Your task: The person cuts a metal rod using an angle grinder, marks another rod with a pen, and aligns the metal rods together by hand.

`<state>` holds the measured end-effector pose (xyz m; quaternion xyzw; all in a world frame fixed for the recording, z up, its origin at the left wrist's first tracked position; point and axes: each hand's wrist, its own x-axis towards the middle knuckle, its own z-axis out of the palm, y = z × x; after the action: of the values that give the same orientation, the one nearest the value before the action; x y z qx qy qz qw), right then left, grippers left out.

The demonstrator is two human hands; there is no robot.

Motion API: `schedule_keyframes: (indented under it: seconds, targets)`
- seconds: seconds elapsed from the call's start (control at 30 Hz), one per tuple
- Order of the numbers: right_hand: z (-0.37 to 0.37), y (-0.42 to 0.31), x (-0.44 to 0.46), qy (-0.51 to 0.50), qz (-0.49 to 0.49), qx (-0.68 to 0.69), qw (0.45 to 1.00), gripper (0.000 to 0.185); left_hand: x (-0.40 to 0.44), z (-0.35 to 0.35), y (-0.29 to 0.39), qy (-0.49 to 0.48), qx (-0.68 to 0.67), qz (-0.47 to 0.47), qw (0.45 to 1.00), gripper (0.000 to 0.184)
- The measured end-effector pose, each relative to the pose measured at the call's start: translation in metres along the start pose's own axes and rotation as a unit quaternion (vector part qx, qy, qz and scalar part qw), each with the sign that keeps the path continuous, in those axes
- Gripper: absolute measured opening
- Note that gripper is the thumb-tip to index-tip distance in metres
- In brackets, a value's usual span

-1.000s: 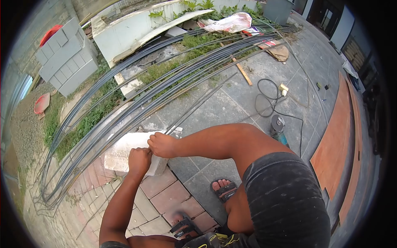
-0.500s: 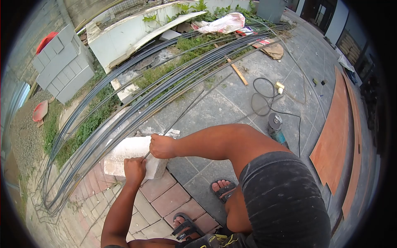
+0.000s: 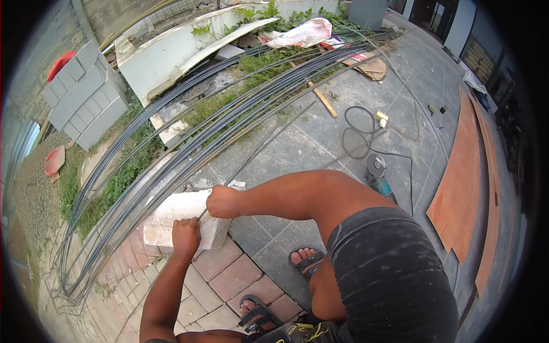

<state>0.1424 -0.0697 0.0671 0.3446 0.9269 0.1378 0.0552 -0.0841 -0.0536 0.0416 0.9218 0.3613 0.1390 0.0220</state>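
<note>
Both of my hands grip a thin steel rod (image 3: pixel 250 160), which runs from the lower left up towards the paving at the upper right. My right hand (image 3: pixel 223 201) is wrapped round it above the corner of a white block (image 3: pixel 163 219). Lower and to the left, my left hand (image 3: pixel 186 235) is closed on the same rod, in front of the block. A short piece of the rod shows between the two fists. The block lies on the ground where red pavers meet grey tiles. A second thin rod lies close beside the held one.
A long bundle of steel rods (image 3: pixel 189 143) curves across the left side. An angle grinder (image 3: pixel 380 176) with a black cord (image 3: pixel 357 150) lies on the grey tiles. Brown boards (image 3: pixel 454 188) are at the right, a wood strip (image 3: pixel 323 99) near the bundle, and grey boxes (image 3: pixel 86 97) at the left.
Both hands keep their hold on the rod in nearly the same place. The view has shifted slightly; little else differs.
</note>
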Motion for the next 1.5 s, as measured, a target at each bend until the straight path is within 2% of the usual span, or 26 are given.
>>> schedule_keyframes:
  seconds: [0.1, 0.2, 0.27, 0.33, 0.4, 0.47, 0.57, 0.6, 0.67, 0.77, 0.87, 0.97, 1.13, 1.2, 1.33, 1.37, 1.43, 1.5]
  targets:
    - [-0.008, 0.017, -0.019, 0.005, 0.025, -0.015, 1.000, 0.012, 0.023, -0.003, 0.014, 0.009, -0.004, 0.034, 0.999, 0.012]
    - [-0.021, 0.042, -0.061, -0.039, 0.096, -0.016, 0.994, 0.014, 0.063, -0.010, 0.053, 0.011, -0.022, 0.067, 0.997, 0.015]
    - [-0.034, 0.057, -0.101, -0.025, 0.141, -0.058, 0.988, 0.016, 0.089, -0.008, 0.083, 0.033, -0.031, 0.090, 0.995, 0.014]
    - [-0.047, 0.072, -0.142, -0.053, 0.169, -0.066, 0.982, 0.018, 0.115, -0.013, 0.119, 0.012, -0.059, 0.096, 0.994, 0.017]
    - [-0.049, 0.084, -0.178, 0.003, 0.179, -0.131, 0.975, 0.018, 0.139, -0.016, 0.146, -0.043, -0.087, 0.064, 0.993, 0.019]
    - [-0.064, 0.092, -0.201, -0.032, 0.215, -0.119, 0.969, 0.018, 0.163, -0.024, 0.171, -0.054, -0.095, 0.083, 0.990, 0.018]
    - [-0.063, 0.103, -0.227, 0.034, 0.273, -0.172, 0.946, 0.019, 0.183, -0.025, 0.198, -0.050, -0.107, 0.066, 0.991, 0.015]
    - [-0.059, 0.105, -0.237, 0.038, 0.276, -0.172, 0.945, 0.019, 0.185, -0.021, 0.208, -0.052, -0.108, 0.054, 0.991, 0.013]
    - [-0.048, 0.111, -0.261, 0.046, 0.222, -0.177, 0.958, 0.014, 0.189, -0.007, 0.229, -0.036, -0.121, 0.025, 0.992, 0.012]
    - [-0.031, 0.111, -0.275, 0.009, 0.236, -0.131, 0.963, 0.014, 0.185, 0.022, 0.248, -0.005, -0.093, -0.005, 0.996, 0.011]
    - [-0.020, 0.119, -0.295, 0.035, 0.219, -0.147, 0.964, 0.025, 0.190, 0.034, 0.264, 0.015, -0.099, -0.029, 0.995, 0.008]
    - [-0.029, 0.142, -0.309, 0.049, 0.268, -0.129, 0.953, 0.032, 0.214, 0.022, 0.284, 0.070, -0.080, -0.007, 0.994, 0.006]
    - [-0.036, 0.198, -0.339, 0.089, 0.302, -0.128, 0.940, 0.038, 0.277, 0.020, 0.321, 0.139, -0.073, -0.027, 0.987, 0.005]
    - [-0.023, 0.210, -0.358, 0.105, 0.319, -0.108, 0.936, 0.036, 0.297, 0.039, 0.336, 0.122, -0.090, -0.028, 0.988, 0.005]
    - [0.037, 0.227, -0.392, 0.113, 0.291, -0.120, 0.942, 0.036, 0.315, 0.078, 0.362, 0.092, -0.099, -0.035, 0.990, 0.005]
    - [0.051, 0.225, -0.397, 0.105, 0.308, -0.097, 0.940, 0.036, 0.317, 0.083, 0.359, 0.092, -0.094, -0.043, 0.990, 0.005]
    - [0.068, 0.221, -0.409, 0.091, 0.321, -0.060, 0.941, 0.036, 0.318, 0.097, 0.369, 0.020, -0.082, -0.049, 0.995, 0.006]
    - [0.070, 0.216, -0.405, 0.076, 0.322, -0.020, 0.943, 0.036, 0.317, 0.110, 0.367, 0.021, -0.057, -0.042, 0.997, 0.005]
